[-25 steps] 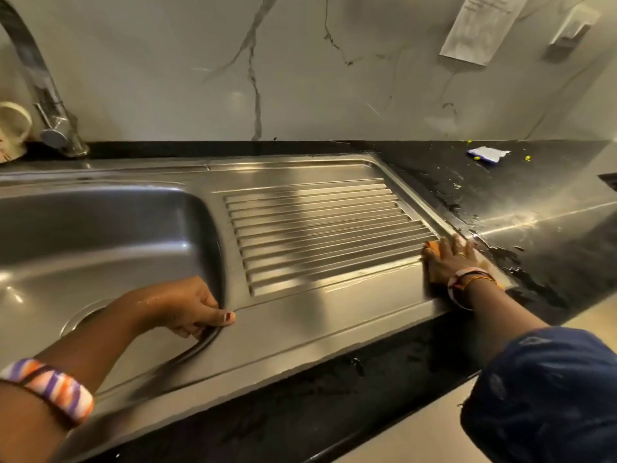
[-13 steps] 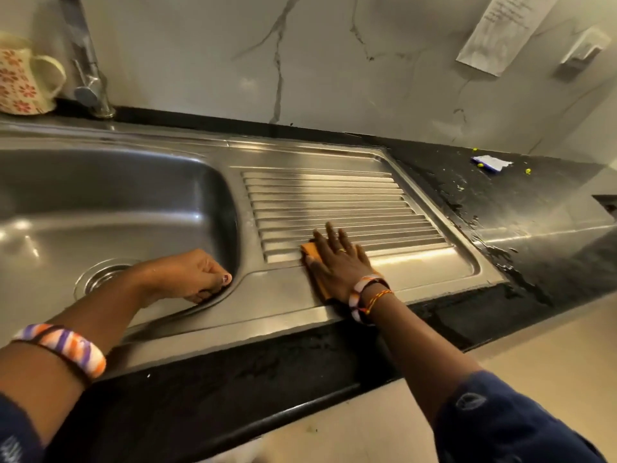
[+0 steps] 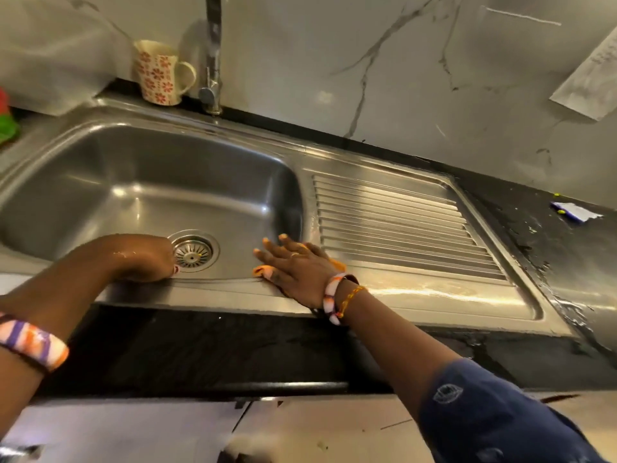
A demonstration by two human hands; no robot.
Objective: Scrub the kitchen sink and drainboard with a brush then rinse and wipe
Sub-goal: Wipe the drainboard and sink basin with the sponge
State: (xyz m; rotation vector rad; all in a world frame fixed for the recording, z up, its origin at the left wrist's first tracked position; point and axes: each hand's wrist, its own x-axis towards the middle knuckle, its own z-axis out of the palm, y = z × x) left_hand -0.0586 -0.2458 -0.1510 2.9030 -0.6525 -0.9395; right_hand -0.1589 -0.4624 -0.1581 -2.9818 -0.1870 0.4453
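A stainless steel sink point(image 3: 140, 182) with a round drain strainer point(image 3: 193, 252) adjoins a ribbed drainboard point(image 3: 397, 222) on its right. My right hand point(image 3: 293, 265) lies flat with fingers spread, pressing an orange cloth point(image 3: 262, 271) onto the front rim where basin and drainboard meet. Only the cloth's edges show from under the palm. My left hand point(image 3: 147, 262) rests on the sink's front rim beside the drain, fingers curled under, with nothing visible in it.
A tall faucet point(image 3: 213, 58) rises behind the basin, a flowered mug point(image 3: 158, 73) beside it. Black wet countertop point(image 3: 561, 242) surrounds the sink, with a small white-blue scrap point(image 3: 576, 210) at the right. Something green and red point(image 3: 6, 121) sits at the far left.
My right hand slid the orange cloth leftwards from the drainboard's right edge to the basin corner. My left hand stayed on the front rim. The view swung left.
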